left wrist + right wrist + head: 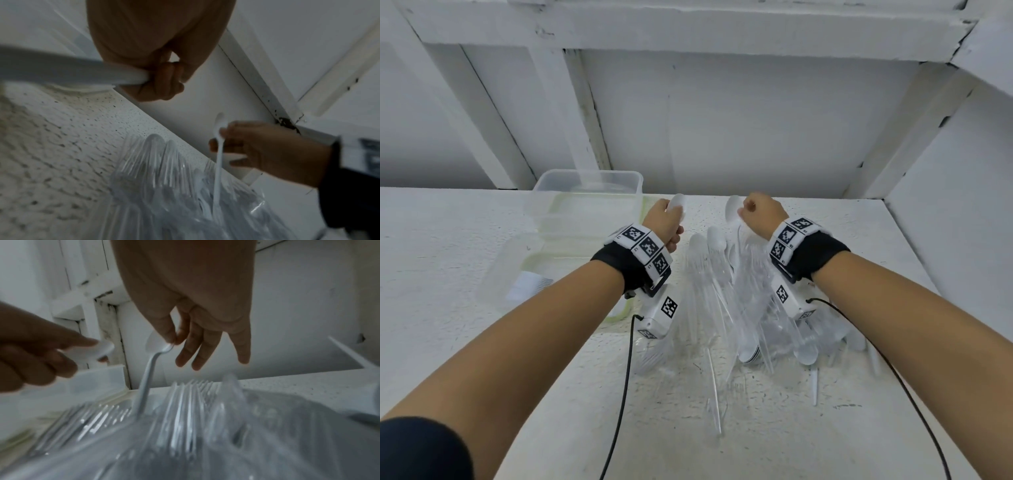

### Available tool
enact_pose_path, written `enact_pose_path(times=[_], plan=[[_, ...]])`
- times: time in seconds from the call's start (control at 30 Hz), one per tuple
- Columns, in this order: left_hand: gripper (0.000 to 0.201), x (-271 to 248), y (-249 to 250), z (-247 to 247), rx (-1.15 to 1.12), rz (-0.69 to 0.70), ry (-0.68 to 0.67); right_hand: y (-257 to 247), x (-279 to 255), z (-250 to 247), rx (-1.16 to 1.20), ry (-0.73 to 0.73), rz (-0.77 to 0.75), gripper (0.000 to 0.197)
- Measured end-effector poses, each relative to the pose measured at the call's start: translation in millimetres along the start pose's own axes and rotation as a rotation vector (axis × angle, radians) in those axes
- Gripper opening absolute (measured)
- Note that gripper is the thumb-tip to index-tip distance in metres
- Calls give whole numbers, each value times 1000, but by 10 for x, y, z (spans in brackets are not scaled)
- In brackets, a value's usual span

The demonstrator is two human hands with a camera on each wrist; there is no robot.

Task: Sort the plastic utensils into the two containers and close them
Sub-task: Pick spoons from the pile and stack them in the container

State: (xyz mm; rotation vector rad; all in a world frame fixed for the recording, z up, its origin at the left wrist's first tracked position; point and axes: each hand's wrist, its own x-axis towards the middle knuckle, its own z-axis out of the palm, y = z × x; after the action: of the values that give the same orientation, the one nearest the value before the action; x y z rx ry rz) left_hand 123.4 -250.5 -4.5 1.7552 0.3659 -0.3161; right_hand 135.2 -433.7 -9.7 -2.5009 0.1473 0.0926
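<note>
My left hand (674,224) grips a white plastic spoon (676,204) in its curled fingers; the handle (61,71) runs out of the fist (162,81). My right hand (745,215) pinches a second white spoon (732,207) at its neck (164,348) between thumb and forefinger, its other fingers (197,350) hanging straight. That spoon's handle still dips into the pile of clear and white utensils (743,308) below both hands. Two clear containers stand at the left, one at the back (589,186) and one nearer (534,263) with something white inside.
The white table (791,428) ends at a white wall (756,130) just behind the hands. Green-rimmed lid edges (616,317) show by the containers. Loose utensils (714,394) stray toward me from the pile. Black wrist cables (625,377) trail across the table.
</note>
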Motion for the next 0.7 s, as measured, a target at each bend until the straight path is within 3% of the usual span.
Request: enact_pose_path(times=[0.13, 0.27, 0.3, 0.4, 0.53, 0.7], plan=[[38, 157, -21, 80, 407, -15, 12, -84, -86, -128, 373, 188, -7, 14], [14, 255, -54, 158, 721, -7, -48, -200, -186, -315, 667, 336, -28, 4], [22, 298, -85, 183, 755, -18, -48, -226, -209, -348, 701, 331, -24, 5], [39, 348, -136, 221, 801, -13, -41, -272, -254, -383, 698, 285, -36, 9], [32, 347, -156, 145, 817, -32, 21, -259, -211, -301, 579, 205, -49, 23], [31, 291, -132, 23, 683, 89, 90, -235, -28, -179, 232, -112, 6, 41]])
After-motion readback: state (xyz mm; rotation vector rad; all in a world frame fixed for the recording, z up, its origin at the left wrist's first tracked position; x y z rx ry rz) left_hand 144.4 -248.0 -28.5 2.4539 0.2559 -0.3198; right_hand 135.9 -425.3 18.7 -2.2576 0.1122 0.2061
